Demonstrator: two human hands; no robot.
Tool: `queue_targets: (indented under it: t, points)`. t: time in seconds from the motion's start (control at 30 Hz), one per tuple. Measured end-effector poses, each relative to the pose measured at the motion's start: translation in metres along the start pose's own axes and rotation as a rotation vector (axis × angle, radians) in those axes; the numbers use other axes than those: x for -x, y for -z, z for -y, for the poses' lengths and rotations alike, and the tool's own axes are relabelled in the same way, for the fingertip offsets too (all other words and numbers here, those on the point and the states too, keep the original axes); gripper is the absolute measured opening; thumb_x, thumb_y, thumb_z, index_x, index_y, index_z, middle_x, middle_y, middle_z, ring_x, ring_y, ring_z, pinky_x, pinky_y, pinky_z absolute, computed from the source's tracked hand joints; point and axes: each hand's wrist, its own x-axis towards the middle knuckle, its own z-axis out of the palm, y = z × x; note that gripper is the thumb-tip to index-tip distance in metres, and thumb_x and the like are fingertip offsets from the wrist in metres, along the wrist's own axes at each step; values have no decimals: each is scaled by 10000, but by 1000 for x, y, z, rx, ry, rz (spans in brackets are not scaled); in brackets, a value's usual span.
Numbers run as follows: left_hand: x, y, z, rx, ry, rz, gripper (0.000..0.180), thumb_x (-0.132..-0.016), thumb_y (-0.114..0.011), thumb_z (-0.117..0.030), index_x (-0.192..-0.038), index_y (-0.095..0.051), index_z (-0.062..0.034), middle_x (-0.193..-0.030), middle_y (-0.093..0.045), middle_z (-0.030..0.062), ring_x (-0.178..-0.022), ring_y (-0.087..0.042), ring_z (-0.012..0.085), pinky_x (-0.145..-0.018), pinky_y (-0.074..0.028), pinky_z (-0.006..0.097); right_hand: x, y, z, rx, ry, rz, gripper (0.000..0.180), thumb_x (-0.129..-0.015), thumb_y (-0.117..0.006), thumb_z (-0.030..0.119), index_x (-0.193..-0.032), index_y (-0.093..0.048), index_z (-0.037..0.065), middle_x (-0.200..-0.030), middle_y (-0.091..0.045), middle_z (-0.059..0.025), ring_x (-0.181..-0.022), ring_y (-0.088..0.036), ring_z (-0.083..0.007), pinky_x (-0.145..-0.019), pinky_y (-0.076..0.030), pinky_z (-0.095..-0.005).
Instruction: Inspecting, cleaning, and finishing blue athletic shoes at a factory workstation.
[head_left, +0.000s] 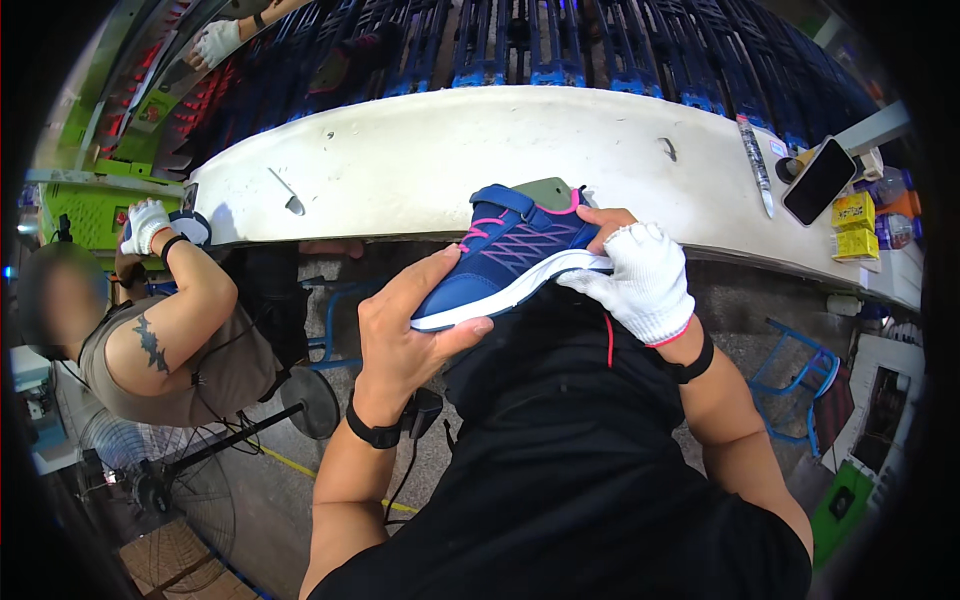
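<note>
A blue sneaker (pixel 520 243) with pink lacing, a strap and a white sole is held sideways just in front of the table edge. An olive-green shoe last (pixel 548 192) sticks out of its opening. My bare left hand (pixel 408 310) grips the toe, with the thumb along the sole. Around the heel is my right hand (pixel 640 280), in a white knit glove that leaves fingertips bare. Its thumb presses the sole, and a finger touches the heel collar.
On the white table (pixel 400 150) lie a thin metal tool (pixel 288 195), a knife (pixel 756 165), a phone (pixel 820 180) and small yellow boxes (pixel 854 225). Dark racks with blue feet (pixel 530 60) line the far side. A co-worker (pixel 190 320) is at left, near a fan (pixel 150 490). A blue stool (pixel 800 385) stands right.
</note>
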Motion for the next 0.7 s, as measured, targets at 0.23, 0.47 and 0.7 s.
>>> queue_targets:
  t: [0.23,0.47,0.7]
  points:
    - [-16,0,-45,-100,-178,88,618,-754,-943,-107,-1320,-727,18,-1305,-784,250,-1166,-800,359,-1013,-632,416,15,16,-10,45,-103,81,451,-722,-995,248,-984,-673,70,-1332,-792,-102,-908,-754,-313,-789,-581,-387]
    - [-51,-73,-50,345,-504,-92,617,-805,-976,-151,-1326,-687,9,-1263,-766,229,-1143,-775,364,-955,-641,422,30,71,26,-406,124,-257,1028,-679,-1066,454,-1483,-540,89,-1542,-605,-261,-1376,-658,-404,-1157,-540,-495]
    - [-38,-127,-43,166,-661,-306,587,-726,-935,-34,-1270,-733,50,-1205,-746,220,-1041,-785,362,-867,-674,434,32,96,36,-291,-11,-231,871,-733,-1023,504,-1321,-655,-23,-1298,-728,-237,-1212,-742,-348,-1064,-602,-463]
